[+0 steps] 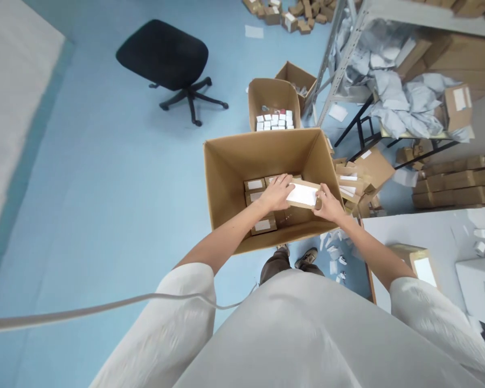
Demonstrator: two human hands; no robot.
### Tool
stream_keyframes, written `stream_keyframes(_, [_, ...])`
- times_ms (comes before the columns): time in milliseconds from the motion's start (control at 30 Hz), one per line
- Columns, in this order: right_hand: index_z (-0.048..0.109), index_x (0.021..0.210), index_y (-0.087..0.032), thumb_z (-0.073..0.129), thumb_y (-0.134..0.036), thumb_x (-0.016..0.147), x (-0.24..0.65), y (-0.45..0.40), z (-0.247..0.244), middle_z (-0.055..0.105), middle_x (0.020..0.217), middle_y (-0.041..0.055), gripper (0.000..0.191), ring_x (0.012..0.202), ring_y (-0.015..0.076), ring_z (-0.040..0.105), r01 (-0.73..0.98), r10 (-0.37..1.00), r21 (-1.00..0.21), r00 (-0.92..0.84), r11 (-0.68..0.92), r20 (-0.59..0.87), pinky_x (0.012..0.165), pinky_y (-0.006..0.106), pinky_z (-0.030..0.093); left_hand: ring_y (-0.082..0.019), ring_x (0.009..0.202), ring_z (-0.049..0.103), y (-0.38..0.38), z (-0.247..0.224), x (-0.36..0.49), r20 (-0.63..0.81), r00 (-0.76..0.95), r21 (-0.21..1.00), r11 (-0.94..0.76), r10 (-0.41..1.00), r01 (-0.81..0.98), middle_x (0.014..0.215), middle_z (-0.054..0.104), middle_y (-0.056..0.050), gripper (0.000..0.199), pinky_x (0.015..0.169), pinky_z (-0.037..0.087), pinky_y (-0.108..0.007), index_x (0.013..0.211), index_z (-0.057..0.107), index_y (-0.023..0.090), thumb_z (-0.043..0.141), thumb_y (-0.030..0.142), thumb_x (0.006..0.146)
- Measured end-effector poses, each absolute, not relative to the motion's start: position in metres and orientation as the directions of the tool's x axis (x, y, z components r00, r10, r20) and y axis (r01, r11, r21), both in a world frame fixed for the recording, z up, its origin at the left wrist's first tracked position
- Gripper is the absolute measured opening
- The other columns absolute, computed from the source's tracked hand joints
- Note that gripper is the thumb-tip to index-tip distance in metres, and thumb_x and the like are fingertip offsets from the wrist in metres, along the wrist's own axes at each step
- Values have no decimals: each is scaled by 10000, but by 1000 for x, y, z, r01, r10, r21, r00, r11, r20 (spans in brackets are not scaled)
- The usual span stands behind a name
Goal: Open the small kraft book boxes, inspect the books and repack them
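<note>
A small brown box with a white label (302,194) is held between my two hands, over the inside of a large open carton (262,146). My left hand (278,193) grips its left end, with a ring on one finger. Around its right end my right hand (328,203) is closed. Below, on the carton's left side, lie several small labelled boxes (262,225) in rows. My hands and the held box hide part of the contents.
Behind the carton stand an open box (271,96) of small white packs and another open box (297,75). A black chair (164,54) is at the back left. Shelving with grey bags (392,94) and a white table (444,231) stand right. A cable (145,297) crosses lower left.
</note>
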State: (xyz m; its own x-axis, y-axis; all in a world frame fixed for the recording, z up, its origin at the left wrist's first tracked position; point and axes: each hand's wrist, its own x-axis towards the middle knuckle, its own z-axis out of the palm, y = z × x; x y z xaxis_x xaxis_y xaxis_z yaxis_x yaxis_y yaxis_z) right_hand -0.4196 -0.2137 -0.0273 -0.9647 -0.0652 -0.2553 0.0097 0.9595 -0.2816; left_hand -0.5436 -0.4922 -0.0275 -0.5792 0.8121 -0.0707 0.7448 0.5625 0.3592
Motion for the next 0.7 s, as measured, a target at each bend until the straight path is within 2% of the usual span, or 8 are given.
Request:
stream_keyframes(133, [596, 1464, -227, 866, -351, 853, -404, -176, 3, 222, 1887, 211, 679, 1558, 458, 561, 17, -8, -325, -997, 945, -74, 1112, 576, 623, -474, 1697, 334, -452, 20, -552, 60, -517, 324, 473, 854, 819, 1822, 401, -228, 765, 1387, 258, -673, 1481, 670, 192, 906, 317, 764])
stream_keyframes(267, [581, 1477, -223, 869, -365, 852, -369, -134, 30, 170, 1904, 207, 703, 1607, 474, 500, 81, 86, -317, -996, 945, 3, 1105, 601, 619, -503, 1698, 313, -402, 51, -541, 134, -438, 333, 375, 889, 865, 1832, 389, -223, 810, 1372, 243, -718, 1485, 667, 210, 936, 381, 740])
stream_keyframes(433, [563, 1497, -217, 902, -422, 844, -304, -74, 48, 130, 1910, 207, 764, 1637, 480, 456, 162, 183, -336, -983, 928, 33, 1143, 601, 597, -514, 1703, 294, -323, 67, -512, 181, -318, 363, 238, 931, 901, 1817, 398, -230, 787, 1365, 242, -741, 1447, 686, 205, 928, 406, 726])
stream_keyframes(600, [554, 1486, -227, 897, -444, 842, -234, -28, 45, 181, 1893, 212, 762, 1649, 464, 430, 352, 364, -334, -931, 874, -29, 1155, 619, 591, -497, 1711, 297, -239, 61, -472, 136, -194, 367, 132, 971, 921, 1813, 416, -222, 826, 1383, 217, -730, 1481, 684, 204, 912, 386, 707])
stream_keyframes(700, [567, 1479, -215, 892, -409, 825, -197, -7, 35, 235, 1877, 227, 755, 1660, 468, 389, 436, 439, -308, -896, 846, -64, 1247, 666, 497, -483, 1713, 318, -196, 45, -439, 104, -147, 372, 99, 984, 923, 1820, 416, -218, 851, 1403, 200, -695, 1506, 671, 206, 915, 373, 708])
